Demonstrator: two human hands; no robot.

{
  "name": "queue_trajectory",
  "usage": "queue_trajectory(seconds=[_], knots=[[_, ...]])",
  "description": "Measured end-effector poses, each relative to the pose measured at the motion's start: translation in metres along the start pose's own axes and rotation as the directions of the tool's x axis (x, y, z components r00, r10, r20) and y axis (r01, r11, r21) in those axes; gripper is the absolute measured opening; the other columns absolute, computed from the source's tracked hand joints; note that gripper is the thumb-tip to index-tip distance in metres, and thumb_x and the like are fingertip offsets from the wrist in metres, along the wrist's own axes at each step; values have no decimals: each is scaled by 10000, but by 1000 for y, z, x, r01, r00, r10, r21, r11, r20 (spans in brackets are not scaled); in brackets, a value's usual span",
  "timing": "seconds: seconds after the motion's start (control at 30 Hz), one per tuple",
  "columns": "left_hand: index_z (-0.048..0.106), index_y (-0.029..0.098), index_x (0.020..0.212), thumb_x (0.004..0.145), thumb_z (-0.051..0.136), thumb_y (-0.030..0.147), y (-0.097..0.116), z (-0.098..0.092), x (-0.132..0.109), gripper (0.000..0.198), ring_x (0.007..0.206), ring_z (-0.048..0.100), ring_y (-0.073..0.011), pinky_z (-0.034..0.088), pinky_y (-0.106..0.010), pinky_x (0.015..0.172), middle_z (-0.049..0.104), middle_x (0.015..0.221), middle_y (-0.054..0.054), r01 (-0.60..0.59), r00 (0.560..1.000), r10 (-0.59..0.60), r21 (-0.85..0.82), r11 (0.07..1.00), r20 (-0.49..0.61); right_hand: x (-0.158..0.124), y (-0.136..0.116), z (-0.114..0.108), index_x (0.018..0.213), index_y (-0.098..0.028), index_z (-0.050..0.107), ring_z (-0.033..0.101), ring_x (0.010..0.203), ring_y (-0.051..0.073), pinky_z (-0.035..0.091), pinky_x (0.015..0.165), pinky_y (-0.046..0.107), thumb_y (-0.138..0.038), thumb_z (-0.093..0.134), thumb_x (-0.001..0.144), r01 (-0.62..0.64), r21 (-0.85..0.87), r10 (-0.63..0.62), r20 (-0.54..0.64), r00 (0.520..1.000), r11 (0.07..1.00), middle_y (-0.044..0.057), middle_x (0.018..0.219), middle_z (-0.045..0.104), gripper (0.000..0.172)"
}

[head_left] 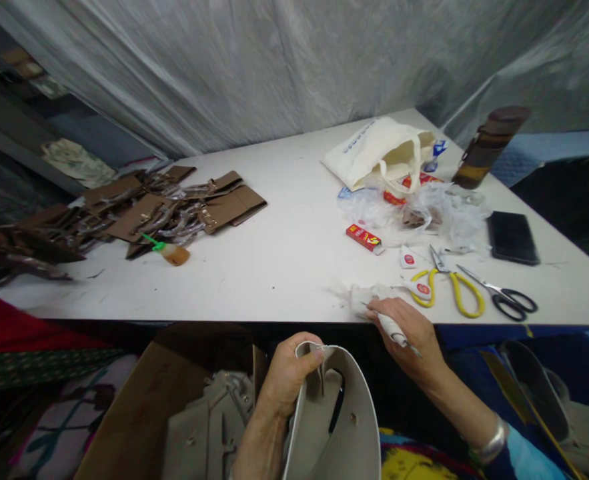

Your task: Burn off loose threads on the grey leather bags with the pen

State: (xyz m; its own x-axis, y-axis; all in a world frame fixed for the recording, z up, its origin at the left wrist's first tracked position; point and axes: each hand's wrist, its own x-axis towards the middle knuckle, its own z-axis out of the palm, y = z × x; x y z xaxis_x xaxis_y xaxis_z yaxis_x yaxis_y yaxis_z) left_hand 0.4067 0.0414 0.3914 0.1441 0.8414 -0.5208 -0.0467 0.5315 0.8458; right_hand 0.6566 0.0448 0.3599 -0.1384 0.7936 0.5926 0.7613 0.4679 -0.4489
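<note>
My left hand (285, 375) is closed on the upper rim of a pale grey handbag (364, 413), thumb pressing inside the edge. The bag's mouth faces up and shows a dark strip and a small hole inside. At the table's front edge, my right hand (417, 337) grips a thin pointed tool wrapped in white (392, 329); its exact kind is unclear. Those fingers rest by a crumpled white cloth or tissue (367, 297). Yellow-handled scissors (447, 287) and black-handled scissors (507, 297) lie just beyond that hand.
Brown bag pieces (149, 210) are heaped on the table's left, beside a green-nozzled glue bottle (174, 253). A cream tote (379, 157), clear plastic, a red box (364, 238), a dark bottle (491, 147) and a black phone (513, 237) occupy the right. Below, a cardboard box (124, 400) holds grey bags.
</note>
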Motion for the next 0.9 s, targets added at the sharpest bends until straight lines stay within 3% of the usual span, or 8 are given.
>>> queue_trajectory(seconds=[0.07, 0.17, 0.27, 0.37, 0.5, 0.9], knots=[[696, 142, 788, 545, 959, 477, 0, -1, 0, 490, 567, 521, -115, 392, -217, 544, 629, 632, 6, 0, 1000, 0, -2, 1000, -1, -2, -5, -3, 1067, -191, 665, 665, 851, 245, 501, 793, 369, -247, 566, 1059, -39, 73, 42, -45, 998, 997, 92, 941, 732, 113], [703, 143, 792, 563, 957, 456, -2, -2, 1, 464, 574, 526, -116, 397, -216, 549, 635, 636, 5, -8, 1000, 8, -3, 1000, -6, -4, -23, -7, 1038, -214, 661, 673, 828, 215, 527, 791, 343, -285, 535, 1075, -237, 368, 270, -39, 962, 899, 56, 897, 718, 149], [701, 144, 802, 578, 953, 448, -3, -3, 2, 454, 573, 529, -116, 401, -217, 555, 634, 638, 8, -10, 1000, 10, -19, 1000, 4, -3, -45, -8, 981, -219, 660, 673, 751, 188, 548, 720, 298, -352, 496, 1092, -416, 635, 429, 145, 892, 651, 24, 802, 693, 238], [699, 141, 802, 572, 957, 456, -3, -4, 1, 468, 577, 537, -120, 404, -221, 558, 637, 647, 4, -5, 1000, 5, -33, 999, 22, -3, -59, -3, 933, -209, 672, 667, 746, 181, 552, 717, 281, -400, 514, 1082, -475, 708, 412, 278, 868, 522, 20, 783, 680, 290], [693, 139, 792, 573, 962, 444, -2, -3, -1, 462, 582, 543, -117, 408, -221, 569, 640, 648, 5, -3, 1000, 4, -40, 999, 29, -5, -60, 4, 932, -205, 673, 657, 764, 172, 541, 748, 273, -405, 521, 1081, -491, 730, 394, 323, 861, 474, 14, 797, 668, 292], [694, 138, 803, 578, 955, 439, -3, -3, -2, 457, 581, 521, -118, 392, -228, 580, 620, 652, 16, -15, 999, 17, -56, 998, 30, -4, -62, 9, 942, -203, 674, 651, 780, 165, 511, 757, 271, -401, 518, 1085, -501, 741, 371, 356, 858, 448, 4, 816, 652, 290]])
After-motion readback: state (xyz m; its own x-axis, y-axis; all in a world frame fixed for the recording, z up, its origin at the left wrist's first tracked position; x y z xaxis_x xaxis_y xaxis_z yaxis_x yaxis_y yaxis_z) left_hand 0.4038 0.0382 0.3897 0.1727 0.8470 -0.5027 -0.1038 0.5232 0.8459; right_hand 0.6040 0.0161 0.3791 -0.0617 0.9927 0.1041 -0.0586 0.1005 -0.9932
